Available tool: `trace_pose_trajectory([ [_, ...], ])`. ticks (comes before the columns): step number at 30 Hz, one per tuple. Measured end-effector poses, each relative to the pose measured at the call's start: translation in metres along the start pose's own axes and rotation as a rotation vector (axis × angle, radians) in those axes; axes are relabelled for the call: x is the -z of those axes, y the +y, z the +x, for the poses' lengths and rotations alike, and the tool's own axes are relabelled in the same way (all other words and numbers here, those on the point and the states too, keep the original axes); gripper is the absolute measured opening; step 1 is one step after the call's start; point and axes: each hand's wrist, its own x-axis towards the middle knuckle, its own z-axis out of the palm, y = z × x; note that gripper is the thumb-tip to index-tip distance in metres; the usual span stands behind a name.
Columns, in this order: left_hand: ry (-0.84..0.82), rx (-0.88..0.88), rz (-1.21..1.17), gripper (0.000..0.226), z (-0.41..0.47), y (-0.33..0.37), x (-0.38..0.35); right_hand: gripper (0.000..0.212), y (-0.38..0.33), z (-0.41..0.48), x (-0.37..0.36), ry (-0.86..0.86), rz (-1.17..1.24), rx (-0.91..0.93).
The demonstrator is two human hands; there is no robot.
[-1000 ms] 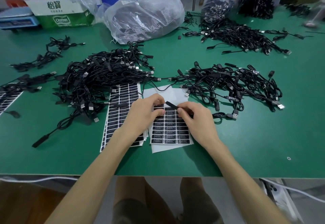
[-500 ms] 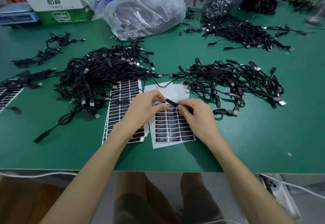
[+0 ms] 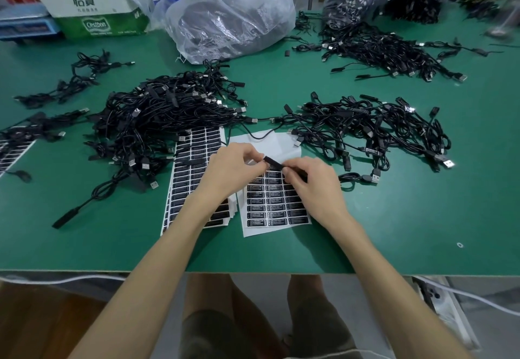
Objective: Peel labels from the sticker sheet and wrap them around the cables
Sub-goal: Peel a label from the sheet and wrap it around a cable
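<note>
Step in hand, as I judge it: wrapping a label round the slim black controller bar [image 3: 272, 160] of one cable. The bar sits between my two hands, lifted just above the top printed rows of the sticker sheet [image 3: 277, 212], with its far end tilted up and to the left. The upper part of that sheet is bare backing.

Left hand [image 3: 233, 167]: thumb and forefinger pinch the bar's left end; other fingers curl loosely behind. Right hand [image 3: 315, 187]: thumb and forefinger pinch the bar further right; the remaining fingers are tucked under and hide where the cord leaves. I cannot tell whether a label is already on the bar: black on black, too small.

To do it well:
- Steady the bar with the right hand.
- Set the label square to the bar's long edge.
- Press from the middle outward with the left thumb.
- Roll the bar so the label closes on itself without skew or bubble.
- Fingertips off the adhesive.
- Likely fault: a crooked start, which would spiral.

Pose: both forearms come in over the near edge of the green table [image 3: 394, 232], wrists low and converging. The left wrist lies over a stack of full label sheets [image 3: 184, 189] just beside the working sheet.

Nearby: a tangled cable pile [image 3: 168, 113] beyond the left hand, a second cable heap [image 3: 365, 130] beyond the right, and a USB plug [image 3: 375, 175] just right of my right hand.
</note>
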Motion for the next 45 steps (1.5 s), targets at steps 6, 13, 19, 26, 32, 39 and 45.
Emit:
trace_pose_trajectory([
  [6, 0.002, 0.018, 0.013, 0.021, 0.003, 0.001, 0.0, 0.019, 0.0, 0.0, 0.0, 0.004, 0.008, -0.002],
  [13, -0.133, 0.151, -0.145, 0.005, 0.015, 0.008, 0.013, 0.017, -0.001, 0.001, -0.001, 0.011, -0.006, -0.013],
  [19, -0.199, 0.246, -0.168, 0.009, 0.027, 0.015, 0.031, 0.017, -0.001, 0.001, -0.004, 0.019, -0.048, 0.009],
  [26, 0.2, 0.093, -0.459, 0.007, 0.024, 0.008, 0.033, 0.018, 0.0, 0.0, -0.002, 0.02, -0.01, 0.0],
  [32, -0.194, 0.047, -0.836, 0.027, 0.003, 0.003, 0.019, 0.013, -0.001, -0.002, -0.001, 0.096, 0.166, -0.059],
  [39, -0.327, 0.114, -1.004, 0.036, -0.001, 0.001, 0.004, 0.018, -0.018, 0.0, -0.014, -0.011, 0.239, -0.017],
  [45, -0.289, 0.189, -1.18, 0.031, -0.001, -0.007, -0.005, 0.019, -0.017, -0.001, -0.021, 0.035, 0.293, -0.019],
])
